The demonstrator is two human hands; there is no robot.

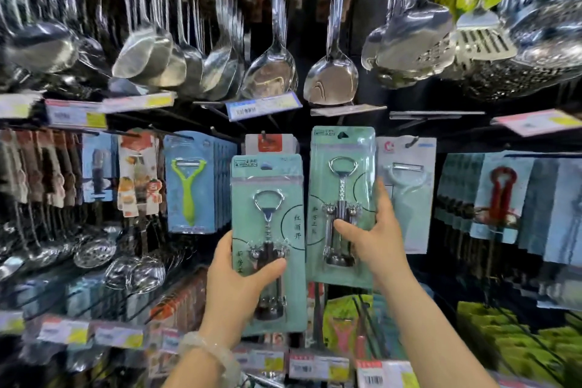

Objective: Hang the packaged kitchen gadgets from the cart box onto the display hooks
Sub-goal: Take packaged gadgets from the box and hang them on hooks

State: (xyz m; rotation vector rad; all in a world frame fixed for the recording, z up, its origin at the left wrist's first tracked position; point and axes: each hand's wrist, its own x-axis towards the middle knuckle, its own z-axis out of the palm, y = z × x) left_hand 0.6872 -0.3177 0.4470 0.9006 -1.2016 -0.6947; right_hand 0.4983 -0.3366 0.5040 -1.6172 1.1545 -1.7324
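Both hands hold mint-green blister packs with metal corkscrews. My left hand (234,290) grips the lower half of one corkscrew pack (267,186), thumb across its front; it seems to be a small stack. My right hand (374,230) pinches a second corkscrew pack (341,148) higher up, thumb on the front, fingers behind its right edge. That pack's hang hole is raised near a bare display hook (338,120) below the spoons. The cart box is out of view.
Steel ladles and spoons (330,82) hang above. Green peeler packs (189,183) hang to the left, a red-topped card (271,142) behind the left pack, a white peeler pack (406,173) to the right, red opener packs (500,195) further right. Price tags (261,107) line the rails.
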